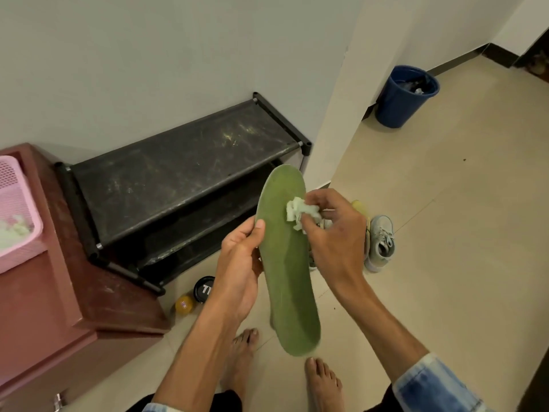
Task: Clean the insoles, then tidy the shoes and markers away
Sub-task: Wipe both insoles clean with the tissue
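A long green insole [289, 272] stands nearly upright in front of me. My left hand [240, 269] grips its left edge at mid-length, thumb on the front face. My right hand [335, 233] pinches a crumpled white tissue [298, 214] and presses it against the insole's upper right part. A grey lace-up shoe [380, 243] lies on the floor behind my right hand. A second shoe next to it is mostly hidden, with a yellow bit [359, 205] showing above my knuckles. No markers are visible.
A black two-tier shoe rack [184, 173] stands against the wall. A reddish cabinet [74, 292] at left carries a pink basket [17, 215]. A black lid [204, 288] and an orange cap [184, 304] lie on the floor. A blue bin [404, 98] stands far right. My bare feet are below.
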